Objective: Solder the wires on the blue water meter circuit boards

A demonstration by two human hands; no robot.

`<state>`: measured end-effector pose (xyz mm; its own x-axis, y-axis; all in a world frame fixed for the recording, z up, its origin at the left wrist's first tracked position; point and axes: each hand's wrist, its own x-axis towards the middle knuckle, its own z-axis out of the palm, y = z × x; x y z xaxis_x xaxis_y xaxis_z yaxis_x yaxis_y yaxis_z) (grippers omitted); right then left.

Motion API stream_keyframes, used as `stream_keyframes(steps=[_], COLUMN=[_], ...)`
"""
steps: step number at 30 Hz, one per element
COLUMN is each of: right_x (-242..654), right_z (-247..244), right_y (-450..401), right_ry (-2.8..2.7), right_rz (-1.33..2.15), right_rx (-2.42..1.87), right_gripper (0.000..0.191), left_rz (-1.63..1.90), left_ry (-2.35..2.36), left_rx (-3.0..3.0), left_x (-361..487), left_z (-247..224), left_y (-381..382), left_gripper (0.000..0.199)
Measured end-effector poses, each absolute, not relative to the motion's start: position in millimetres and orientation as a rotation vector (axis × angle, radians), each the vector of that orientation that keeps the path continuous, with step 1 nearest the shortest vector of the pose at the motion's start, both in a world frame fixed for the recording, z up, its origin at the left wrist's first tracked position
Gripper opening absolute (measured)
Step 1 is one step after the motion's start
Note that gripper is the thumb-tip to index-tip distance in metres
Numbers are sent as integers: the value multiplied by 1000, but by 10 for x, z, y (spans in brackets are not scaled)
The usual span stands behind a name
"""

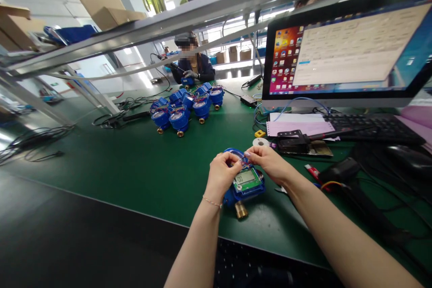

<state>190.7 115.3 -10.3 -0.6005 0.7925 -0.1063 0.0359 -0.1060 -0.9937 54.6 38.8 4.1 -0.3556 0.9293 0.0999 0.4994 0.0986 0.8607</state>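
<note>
A blue meter [231,198] with a brass fitting [241,210] sits on the green table in front of me, its green circuit board and small display [245,178] exposed. My left hand [223,172] is over the meter's left side, thumb and fingertips pinched near thin wires. From the right, my right hand [268,160] reaches to the same spot, with thumb and index finger pinched at the wires above the board. The two hands' fingertips nearly meet. What exactly the left fingertips grip is too small to tell.
Several blue meters [178,119] stand farther back on the green table [135,162]. A monitor [347,49], keyboard [374,126], papers [299,123], black tools and cables lie to the right. Across the table a person in dark clothing handles another meter. A metal shelf [189,9] crosses above.
</note>
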Motion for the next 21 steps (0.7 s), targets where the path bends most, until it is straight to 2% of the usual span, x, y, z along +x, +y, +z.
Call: stream_keyframes(steps=[11, 16, 18, 21], right_x=[2054, 2266, 2481, 2870], right_z=[-213, -121, -57, -4], right_y=[1176, 1212, 1225, 1188], right_ry=[-1566, -1537, -1560, -1760], right_rz=[1691, 1637, 1515, 1167], right_rx=[-942, -974, -1013, -1216], right_gripper=[50, 48, 46, 32], left_rz=[986, 954, 941, 914], left_ry=[2064, 2101, 2101, 2110], left_rx=[1534, 1539, 1538, 1534], left_x=[785, 848, 854, 863], left_z=[91, 78, 86, 121], left_y=[528, 569, 571, 559], left_gripper=[7, 15, 16, 17])
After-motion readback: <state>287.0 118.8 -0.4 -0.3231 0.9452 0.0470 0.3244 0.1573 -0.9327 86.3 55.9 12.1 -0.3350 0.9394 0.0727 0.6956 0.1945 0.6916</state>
